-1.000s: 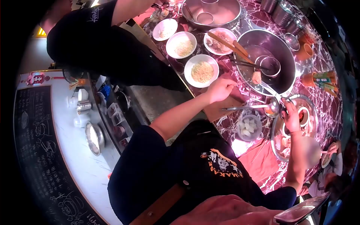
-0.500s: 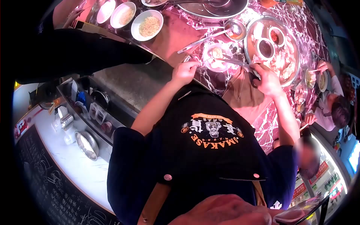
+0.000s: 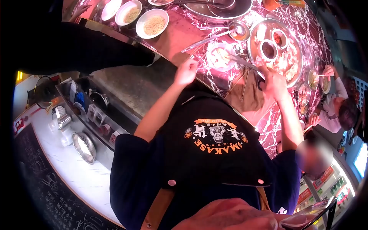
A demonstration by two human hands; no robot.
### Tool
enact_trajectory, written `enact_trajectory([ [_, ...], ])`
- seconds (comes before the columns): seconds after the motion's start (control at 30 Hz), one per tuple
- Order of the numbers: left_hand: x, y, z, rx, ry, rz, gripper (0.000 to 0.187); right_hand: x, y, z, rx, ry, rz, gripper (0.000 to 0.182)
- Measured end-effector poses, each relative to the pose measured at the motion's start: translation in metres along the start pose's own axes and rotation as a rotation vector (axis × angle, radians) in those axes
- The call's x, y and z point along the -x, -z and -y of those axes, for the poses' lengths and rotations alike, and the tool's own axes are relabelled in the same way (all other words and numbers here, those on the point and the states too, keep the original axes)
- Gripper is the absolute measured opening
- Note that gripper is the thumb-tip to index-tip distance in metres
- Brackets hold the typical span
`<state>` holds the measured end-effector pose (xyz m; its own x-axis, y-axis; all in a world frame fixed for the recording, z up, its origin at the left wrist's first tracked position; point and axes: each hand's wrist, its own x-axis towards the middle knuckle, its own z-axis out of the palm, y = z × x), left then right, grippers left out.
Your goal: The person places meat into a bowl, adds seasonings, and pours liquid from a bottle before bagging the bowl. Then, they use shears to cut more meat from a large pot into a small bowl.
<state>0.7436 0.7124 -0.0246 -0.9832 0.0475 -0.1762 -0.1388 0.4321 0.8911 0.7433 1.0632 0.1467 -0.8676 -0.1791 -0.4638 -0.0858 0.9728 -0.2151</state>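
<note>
Bowl: sat on the marble table point(image 3: 312, 42), holding pale pieces.
Scissors point(image 3: 248, 65): blades reached the bowl's point(image 3: 220, 70) right side.
Right hand point(image 3: 273, 81): fingers clamped on scissors handles.
Left hand point(image 3: 186, 71): near bowl; fingers curled, grip indeterminable.

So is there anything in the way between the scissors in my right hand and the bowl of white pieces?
Nothing visible: the scissors in your right hand already point across to the bowl, tips about at its rim. The ladle lies off to the far side.
</note>
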Motion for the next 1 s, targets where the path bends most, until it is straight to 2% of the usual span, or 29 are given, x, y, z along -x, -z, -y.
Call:
enact_trajectory([
  [0.03,-0.008,-0.015,0.000,0.036,-0.065,-0.022,0.015,-0.004,-0.001,0.004,0.131,0.067,-0.093,0.049],
  [0.07,-0.022,-0.045,0.029,0.261,0.150,0.030,0.016,-0.009,-0.003,0.010,0.260,0.142,-0.188,0.050],
  [0.1,-0.020,-0.050,0.009,0.305,0.139,0.131,0.009,-0.017,-0.006,0.016,0.314,0.102,-0.158,0.056],
  [0.13,-0.026,-0.076,0.028,0.582,0.130,0.084,0.008,-0.034,-0.007,0.027,0.299,0.060,0.012,0.058],
  [0.17,-0.028,-0.071,0.002,0.260,0.110,0.027,0.012,-0.043,-0.010,0.037,0.237,0.102,-0.013,0.062],
  [0.2,-0.040,-0.094,0.032,0.452,0.032,-0.038,0.014,-0.057,-0.028,0.031,0.306,0.133,-0.053,0.064],
  [0.23,-0.041,-0.088,0.020,0.278,0.101,-0.043,0.011,-0.067,-0.040,0.019,0.283,0.237,-0.118,0.060],
  [0.27,-0.035,-0.074,-0.005,0.261,0.093,-0.056,0.011,-0.066,-0.033,0.031,0.255,0.100,0.023,0.050],
  [0.3,-0.031,-0.059,-0.019,0.216,0.152,-0.038,0.013,-0.059,-0.032,0.026,0.171,0.175,-0.045,0.037],
  [0.33,-0.027,-0.048,-0.024,0.175,0.216,-0.005,0.016,-0.048,-0.017,0.036,0.174,0.174,-0.009,0.036],
  [0.4,-0.026,-0.035,-0.005,0.092,0.153,-0.016,0.021,-0.024,0.010,0.059,0.010,0.228,0.031,0.038],
  [0.47,-0.006,0.008,-0.001,0.183,0.115,-0.016,0.025,-0.008,0.033,0.098,-0.050,0.217,0.088,0.041],
  [0.53,0.017,0.058,0.015,0.142,0.036,-0.095,0.026,-0.003,0.048,0.154,-0.018,0.238,0.095,0.043],
  [0.6,0.044,0.122,0.041,0.259,0.072,-0.074,0.025,-0.009,0.047,0.214,-0.021,0.205,0.177,0.049],
  [0.67,0.068,0.177,0.085,0.199,0.129,-0.167,0.021,-0.019,0.039,0.283,-0.043,0.281,0.232,0.052],
  [0.73,0.101,0.238,0.124,0.182,0.142,-0.286,0.018,-0.044,0.019,0.345,-0.109,0.312,0.349,0.053],
  [0.8,0.128,0.305,0.155,0.162,0.200,-0.372,0.017,-0.069,-0.011,0.397,-0.199,0.533,0.300,0.051],
  [0.87,0.153,0.365,0.182,0.111,0.234,-0.550,0.017,-0.099,-0.041,0.453,-0.245,0.543,0.389,0.050],
  [0.93,0.174,0.415,0.222,0.170,0.283,-0.678,0.020,-0.132,-0.075,0.505,-0.458,0.662,0.544,0.051],
  [0.97,0.182,0.440,0.240,0.161,0.301,-0.683,0.020,-0.146,-0.093,0.531,-0.621,0.570,0.721,0.054],
  [1.0,0.188,0.464,0.259,0.172,0.348,-0.753,0.022,-0.159,-0.110,0.558,-0.724,0.577,0.783,0.056],
])
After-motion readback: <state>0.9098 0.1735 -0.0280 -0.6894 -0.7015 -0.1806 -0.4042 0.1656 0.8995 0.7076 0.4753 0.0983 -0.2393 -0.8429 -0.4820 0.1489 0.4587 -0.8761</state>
